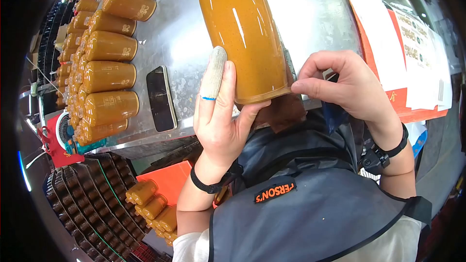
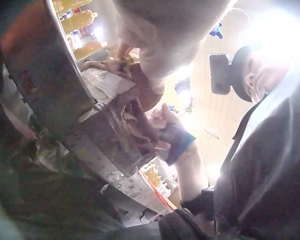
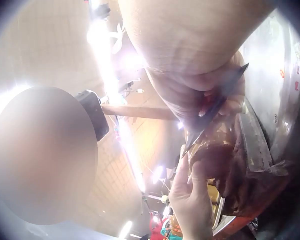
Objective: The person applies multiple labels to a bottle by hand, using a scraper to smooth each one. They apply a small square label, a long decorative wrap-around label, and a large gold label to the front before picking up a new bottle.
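Observation:
A large clear bottle [image 1: 245,34] of orange-brown liquid lies tilted over the metal table's front edge, its base toward me. My left hand [image 1: 218,121] grips it near the base, fingers along the side and thumb at the bottom edge. One finger wears a knitted finger sleeve [image 1: 213,75]. At the base's right edge, my right hand [image 1: 349,85] pinches clear film [image 1: 282,91] between thumb and forefinger. That hand also holds a dark blue, flat, pointed piece [image 3: 217,107], blade-like in the right wrist view. Brown sheeting [image 1: 284,116] hangs beneath the bottle.
Rows of filled bottles [image 1: 110,76] lie stacked at the table's left, beside a phone [image 1: 161,98]. Printed sheets [image 1: 412,53] and orange card lie at the right. More bottles [image 1: 154,206] and dark crates [image 1: 87,204] are at lower left.

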`<act>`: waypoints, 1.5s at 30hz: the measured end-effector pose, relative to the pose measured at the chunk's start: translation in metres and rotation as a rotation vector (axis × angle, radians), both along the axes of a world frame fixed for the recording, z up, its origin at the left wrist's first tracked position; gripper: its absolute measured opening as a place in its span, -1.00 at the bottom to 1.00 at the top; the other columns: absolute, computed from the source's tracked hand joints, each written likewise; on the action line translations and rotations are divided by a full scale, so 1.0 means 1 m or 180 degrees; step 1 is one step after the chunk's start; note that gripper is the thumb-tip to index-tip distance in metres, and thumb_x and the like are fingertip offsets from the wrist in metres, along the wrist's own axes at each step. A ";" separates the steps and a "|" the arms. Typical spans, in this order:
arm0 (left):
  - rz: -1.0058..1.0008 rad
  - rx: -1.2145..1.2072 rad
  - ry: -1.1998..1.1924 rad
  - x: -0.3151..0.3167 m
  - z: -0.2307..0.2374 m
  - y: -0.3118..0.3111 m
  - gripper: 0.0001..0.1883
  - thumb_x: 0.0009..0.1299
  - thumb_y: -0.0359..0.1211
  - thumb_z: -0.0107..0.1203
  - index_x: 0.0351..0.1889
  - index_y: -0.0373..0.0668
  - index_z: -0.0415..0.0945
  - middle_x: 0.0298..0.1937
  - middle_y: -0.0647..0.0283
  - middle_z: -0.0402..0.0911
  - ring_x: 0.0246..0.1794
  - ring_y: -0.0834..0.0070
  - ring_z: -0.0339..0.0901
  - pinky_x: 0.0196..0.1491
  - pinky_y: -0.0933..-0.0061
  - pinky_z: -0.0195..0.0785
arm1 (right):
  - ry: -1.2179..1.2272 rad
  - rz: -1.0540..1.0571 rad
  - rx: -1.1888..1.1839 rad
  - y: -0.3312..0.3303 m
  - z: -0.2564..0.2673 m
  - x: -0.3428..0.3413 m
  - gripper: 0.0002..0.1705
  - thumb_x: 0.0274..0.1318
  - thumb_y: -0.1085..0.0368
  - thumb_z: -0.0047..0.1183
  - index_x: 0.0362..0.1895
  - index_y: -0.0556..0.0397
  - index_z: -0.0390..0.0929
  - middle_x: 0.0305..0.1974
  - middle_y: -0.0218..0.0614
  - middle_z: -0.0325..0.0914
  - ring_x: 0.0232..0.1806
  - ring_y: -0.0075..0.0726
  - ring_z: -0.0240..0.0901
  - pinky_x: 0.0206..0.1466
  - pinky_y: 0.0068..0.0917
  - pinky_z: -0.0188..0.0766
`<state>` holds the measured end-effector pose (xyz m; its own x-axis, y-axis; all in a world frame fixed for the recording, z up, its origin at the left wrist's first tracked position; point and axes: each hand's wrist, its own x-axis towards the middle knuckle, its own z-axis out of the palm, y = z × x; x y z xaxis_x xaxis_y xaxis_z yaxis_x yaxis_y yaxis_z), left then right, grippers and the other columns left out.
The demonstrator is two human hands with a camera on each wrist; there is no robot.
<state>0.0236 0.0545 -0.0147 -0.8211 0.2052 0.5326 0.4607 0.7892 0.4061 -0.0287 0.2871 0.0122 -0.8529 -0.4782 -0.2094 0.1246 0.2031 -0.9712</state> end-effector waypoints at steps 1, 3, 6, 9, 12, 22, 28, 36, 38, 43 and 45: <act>-0.0001 0.0005 0.0001 0.000 0.000 0.000 -0.21 0.11 -0.27 0.46 0.29 -0.40 0.41 0.30 -0.20 0.44 0.28 -0.07 0.46 0.24 0.13 0.41 | -0.0051 0.0000 0.0012 0.000 0.000 0.000 -0.86 0.14 0.35 0.28 -0.40 0.15 0.63 -0.47 -0.54 0.54 -0.40 -0.71 0.35 -0.33 -0.65 0.29; -0.0025 0.0064 0.0030 0.000 -0.002 -0.001 -0.22 0.11 -0.27 0.46 0.29 -0.40 0.41 0.29 -0.19 0.45 0.26 -0.06 0.48 0.23 0.14 0.42 | -0.0097 -0.0001 0.0028 -0.001 0.000 -0.001 -0.85 0.14 0.35 0.28 -0.41 0.16 0.63 -0.47 -0.54 0.53 -0.40 -0.70 0.35 -0.32 -0.64 0.29; -0.0011 0.0204 -0.0025 0.001 -0.005 -0.002 -0.21 0.12 -0.28 0.47 0.29 -0.41 0.40 0.28 -0.19 0.46 0.24 -0.05 0.49 0.22 0.15 0.43 | 0.0061 0.0047 0.0136 -0.004 -0.006 -0.003 -0.85 0.13 0.35 0.28 -0.41 0.17 0.62 -0.48 -0.52 0.53 -0.39 -0.68 0.36 -0.30 -0.62 0.30; 0.0031 0.0421 -0.0133 0.003 -0.011 -0.002 -0.25 0.16 -0.30 0.45 0.29 -0.40 0.40 0.26 -0.18 0.47 0.24 -0.06 0.49 0.23 0.14 0.42 | 0.0140 0.0074 0.0051 -0.007 -0.009 -0.003 -0.84 0.13 0.34 0.28 -0.42 0.17 0.62 -0.49 -0.51 0.53 -0.40 -0.66 0.36 -0.29 -0.60 0.30; 0.0102 0.0518 -0.0183 0.005 -0.017 -0.004 -0.31 0.24 -0.29 0.40 0.29 -0.40 0.40 0.26 -0.18 0.47 0.21 -0.08 0.50 0.21 0.11 0.43 | 0.0100 0.0090 0.0106 -0.009 -0.009 -0.004 -0.82 0.13 0.32 0.30 -0.42 0.16 0.63 -0.50 -0.50 0.52 -0.41 -0.64 0.36 -0.29 -0.59 0.29; -0.0500 -0.0337 0.0421 0.031 -0.004 -0.013 -0.72 0.23 -0.42 0.31 -0.07 -0.19 0.70 -0.01 0.11 0.63 0.13 0.11 0.53 0.12 0.19 0.53 | 0.0280 0.0139 0.0125 -0.009 -0.014 -0.006 -0.80 0.12 0.27 0.32 -0.41 0.14 0.64 -0.51 -0.47 0.54 -0.41 -0.63 0.37 -0.29 -0.57 0.30; -0.0589 -0.0711 0.0738 0.017 -0.008 0.002 -0.56 -0.03 -0.43 0.41 -0.10 0.00 0.74 0.05 0.29 0.57 0.12 0.36 0.46 0.02 0.33 0.52 | 0.0176 0.0108 0.0188 -0.009 -0.012 -0.006 -0.80 0.13 0.28 0.31 -0.40 0.16 0.64 -0.50 -0.46 0.56 -0.40 -0.63 0.40 -0.27 -0.58 0.33; 0.0034 -0.0755 0.0397 -0.004 0.008 0.005 -0.36 0.13 -0.34 0.41 0.23 -0.25 0.52 0.32 0.00 0.46 0.32 0.01 0.37 0.28 0.08 0.32 | -0.0056 -0.0022 -0.0278 -0.003 -0.010 0.000 -0.77 0.13 0.23 0.30 -0.38 0.16 0.69 -0.54 -0.41 0.59 -0.49 -0.62 0.40 -0.36 -0.59 0.35; -0.0024 -0.0370 0.0077 -0.005 0.006 0.002 -0.28 0.12 -0.34 0.43 0.28 -0.27 0.46 0.34 -0.05 0.44 0.35 -0.06 0.36 0.33 0.05 0.29 | 0.0062 0.0076 0.0019 0.002 -0.003 0.001 -0.85 0.14 0.33 0.28 -0.37 0.17 0.66 -0.45 -0.45 0.60 -0.35 -0.65 0.45 -0.23 -0.61 0.38; -0.0067 -0.0242 0.0115 -0.004 0.003 0.001 -0.26 0.12 -0.34 0.43 0.30 -0.32 0.43 0.34 -0.07 0.43 0.34 -0.08 0.38 0.35 0.04 0.28 | -0.0008 0.0007 -0.0087 0.001 0.000 0.003 -0.86 0.14 0.35 0.28 -0.38 0.17 0.65 -0.44 -0.49 0.58 -0.34 -0.66 0.43 -0.23 -0.62 0.37; -0.0016 -0.0142 -0.0005 -0.002 0.001 0.001 -0.27 0.14 -0.33 0.43 0.29 -0.35 0.42 0.33 -0.10 0.44 0.33 -0.09 0.40 0.33 0.05 0.31 | -0.0036 -0.0011 -0.0106 0.000 0.001 0.003 -0.86 0.14 0.35 0.28 -0.38 0.18 0.64 -0.44 -0.49 0.58 -0.35 -0.66 0.43 -0.24 -0.62 0.36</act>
<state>0.0216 0.0555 -0.0138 -0.8208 0.2329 0.5215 0.4641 0.8042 0.3713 -0.0262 0.2874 0.0131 -0.8522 -0.4822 -0.2029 0.1361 0.1702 -0.9760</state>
